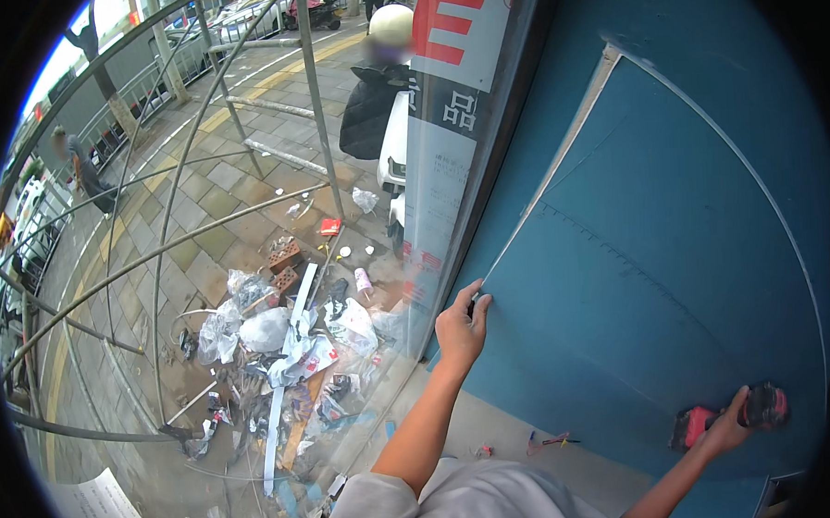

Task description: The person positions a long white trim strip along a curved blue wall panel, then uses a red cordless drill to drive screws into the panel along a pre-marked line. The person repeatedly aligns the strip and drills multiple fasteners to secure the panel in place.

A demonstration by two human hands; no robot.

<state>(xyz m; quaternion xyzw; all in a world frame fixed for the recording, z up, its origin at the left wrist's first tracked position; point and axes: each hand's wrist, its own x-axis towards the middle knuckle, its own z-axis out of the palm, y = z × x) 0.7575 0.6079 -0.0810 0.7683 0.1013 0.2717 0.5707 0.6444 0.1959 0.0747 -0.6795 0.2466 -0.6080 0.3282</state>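
Note:
A large blue panel (654,211) fills the right side, with pale edges that meet at a corner near the top. My left hand (461,329) is at the lower end of its left pale edge. Those fingers are closed, and a small dark bit shows between them that I cannot make out. Low on the right, my right hand (726,433) grips a red and black cordless drill (693,427) in front of the blue surface. Fine ruler-like marks run diagonally across the panel between the two hands.
Left of me is a glass pane with a printed poster (443,156). Beyond it lie a rubbish heap (271,344), bricks (283,257) and metal scaffolding (315,97) on paving. A white scooter (394,158) and a person (82,172) are outside. Small tools (554,441) lie on the floor.

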